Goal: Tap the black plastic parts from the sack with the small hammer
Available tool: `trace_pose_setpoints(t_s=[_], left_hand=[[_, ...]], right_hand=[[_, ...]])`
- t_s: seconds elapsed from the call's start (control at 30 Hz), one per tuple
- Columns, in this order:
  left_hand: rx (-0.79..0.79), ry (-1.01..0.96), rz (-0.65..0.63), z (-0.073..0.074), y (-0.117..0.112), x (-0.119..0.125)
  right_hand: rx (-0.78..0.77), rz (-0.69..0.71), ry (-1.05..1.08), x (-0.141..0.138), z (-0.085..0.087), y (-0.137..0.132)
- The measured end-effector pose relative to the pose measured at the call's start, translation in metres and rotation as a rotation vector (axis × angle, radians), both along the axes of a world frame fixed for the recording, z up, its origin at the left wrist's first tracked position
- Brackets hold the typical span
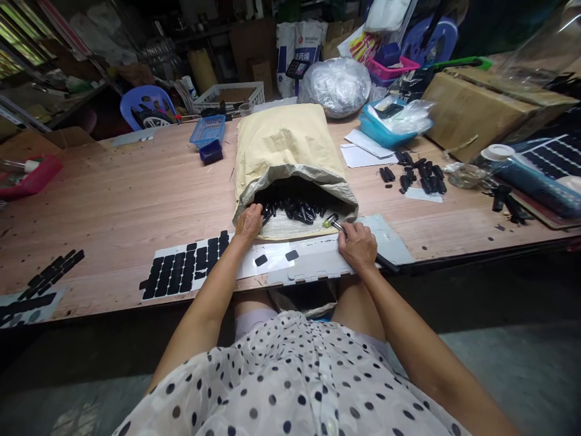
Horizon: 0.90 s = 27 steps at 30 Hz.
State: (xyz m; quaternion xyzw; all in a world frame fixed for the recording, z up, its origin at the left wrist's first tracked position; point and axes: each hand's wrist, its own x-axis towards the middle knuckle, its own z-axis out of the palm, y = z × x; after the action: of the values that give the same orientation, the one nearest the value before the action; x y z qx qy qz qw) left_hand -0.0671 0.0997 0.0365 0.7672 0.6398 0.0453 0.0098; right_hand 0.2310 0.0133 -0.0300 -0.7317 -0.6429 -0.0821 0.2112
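A pale yellow woven sack lies on the table with its mouth facing me. Inside the opening is a heap of shiny black plastic parts. My left hand is closed at the left side of the mouth, and a black part shows at its fingertips; the grip itself is partly hidden. To the right of the mouth, my right hand wraps around the black handle of a small hammer with a yellowish face. Below the sack, two black rounded stickers lie on a pale sheet.
Rows of black stickers lie left of my left arm. Loose black parts are scattered at right, near a blue basin and a cardboard box. Blue baskets stand behind left. The table's front edge runs before my lap.
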Motion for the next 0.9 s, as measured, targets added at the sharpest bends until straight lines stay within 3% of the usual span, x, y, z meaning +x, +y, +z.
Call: trace_pose_setpoints(t_s=[0.17,0.27,0.37,0.5,0.77,0.9], left_hand=[[0.145,-0.147,-0.199,-0.003,-0.022,0.003],[0.157,-0.274,-0.412,-0.010,-0.048,0.031],[0.053,-0.322,-0.560,-0.023,-0.070,0.065],[-0.041,-0.388,-0.491,-0.041,-0.080,0.088],[-0.039,-0.607,-0.329,-0.055,-0.082,0.076],[-0.084,-0.659,-0.282,-0.056,-0.080,0.079]], right_hand=[[0.002,-0.006,0.010,-0.001,0.000,0.001],[-0.009,-0.010,0.014,-0.001,0.001,0.001],[-0.007,-0.019,0.019,-0.001,0.001,0.000],[-0.016,-0.008,0.029,-0.001,0.000,0.000],[-0.026,0.028,0.091,0.003,0.003,0.001],[0.051,0.041,0.207,0.004,0.010,-0.013]])
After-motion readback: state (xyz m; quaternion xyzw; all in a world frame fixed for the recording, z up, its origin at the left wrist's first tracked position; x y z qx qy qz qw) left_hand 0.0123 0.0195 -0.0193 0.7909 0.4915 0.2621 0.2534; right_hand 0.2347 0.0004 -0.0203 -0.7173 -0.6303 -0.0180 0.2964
